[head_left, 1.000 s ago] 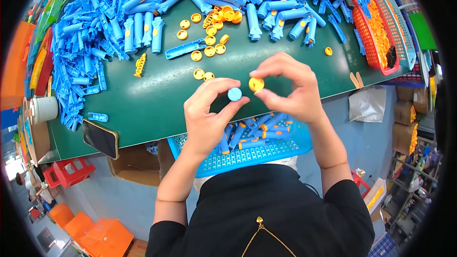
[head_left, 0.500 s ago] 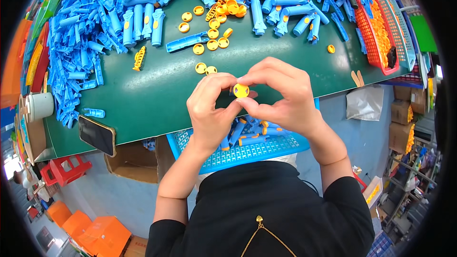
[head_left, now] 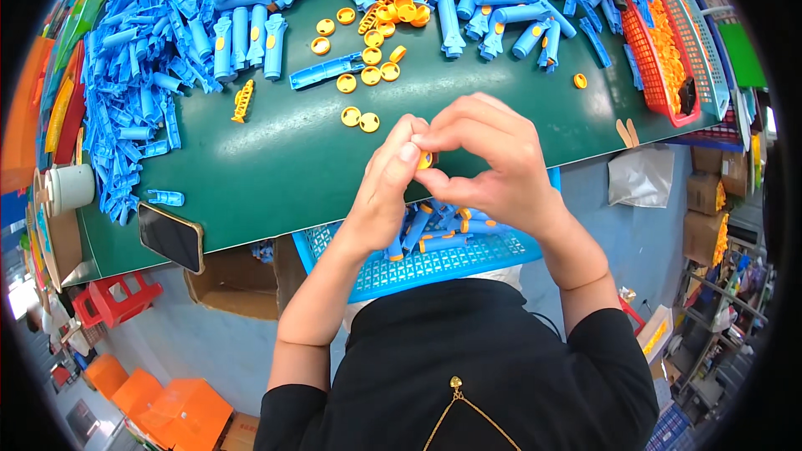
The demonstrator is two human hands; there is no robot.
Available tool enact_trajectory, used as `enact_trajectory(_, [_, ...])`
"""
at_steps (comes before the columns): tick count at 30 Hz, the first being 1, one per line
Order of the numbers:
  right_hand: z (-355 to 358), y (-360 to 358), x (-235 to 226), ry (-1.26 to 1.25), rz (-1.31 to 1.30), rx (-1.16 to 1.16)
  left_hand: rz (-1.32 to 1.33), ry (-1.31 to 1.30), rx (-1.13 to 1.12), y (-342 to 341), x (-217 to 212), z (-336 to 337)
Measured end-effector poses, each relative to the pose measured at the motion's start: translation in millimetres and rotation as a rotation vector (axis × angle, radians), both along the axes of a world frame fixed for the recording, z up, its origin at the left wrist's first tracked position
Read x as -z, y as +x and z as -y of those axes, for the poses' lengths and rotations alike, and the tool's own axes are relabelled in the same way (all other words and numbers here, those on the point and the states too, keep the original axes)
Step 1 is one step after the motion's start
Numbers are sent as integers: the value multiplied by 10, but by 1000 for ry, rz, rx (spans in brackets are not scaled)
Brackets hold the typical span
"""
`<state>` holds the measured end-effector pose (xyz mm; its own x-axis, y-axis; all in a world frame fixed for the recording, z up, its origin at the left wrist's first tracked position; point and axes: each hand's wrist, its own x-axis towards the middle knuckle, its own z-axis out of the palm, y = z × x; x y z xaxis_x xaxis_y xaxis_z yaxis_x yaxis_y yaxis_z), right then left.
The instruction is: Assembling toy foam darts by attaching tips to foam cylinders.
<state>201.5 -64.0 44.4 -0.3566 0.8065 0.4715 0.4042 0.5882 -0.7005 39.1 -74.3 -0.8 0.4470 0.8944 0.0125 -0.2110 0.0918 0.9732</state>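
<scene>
A black phone (head_left: 171,236) lies at the green table (head_left: 276,167) edge. Your left hand (head_left: 386,192) and right hand (head_left: 493,163) meet above the blue basket (head_left: 418,267), fingertips pinched together on a small orange cap (head_left: 424,159). A red basket (head_left: 660,58) sits far right.

Surface (head_left: 276,167): green, smooth, matt with a faint sheen at 2 o'clock. Blue parts (head_left: 159,58): moulded plastic, glossy, heaped at 10 to 12 o'clock. Yellow caps (head_left: 368,57): smooth plastic, slightly shiny. Cap (head_left: 425,159) between the fingers (head_left: 407,153): same yellow plastic. Blue basket (head_left: 434,263) at 6 o'clock: perforated plastic mesh. Red basket (head_left: 647,58) at 2 o'clock: plastic lattice. Phone (head_left: 170,236) at 8 o'clock: dark glossy glass. Boxes (head_left: 234,280): matt brown cardboard. Black top (head_left: 501,367): matt cloth.
</scene>
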Motion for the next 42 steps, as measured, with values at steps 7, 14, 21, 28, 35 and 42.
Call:
enact_trajectory(7, [32,48,169,5,40,5,31,33,-58,16,74,54])
enact_trajectory(14, [111,-167,463,-516,-473,-192,-17,38,-104,69,29,97])
enact_trajectory(21, [140,-325,580,-254,-501,-37,-1,110,-119,109,11,66])
enact_trajectory(28, [161,-219,435,-354,-304,-72,292,-246,-197,81,46,125])
enact_trajectory(35, [249,-228,44,-133,-86,11,710,-451,127,-104,-222,229])
enact_trajectory(42, [122,-122,-46,-251,-133,-155,810,-518,165,-176,-232,284])
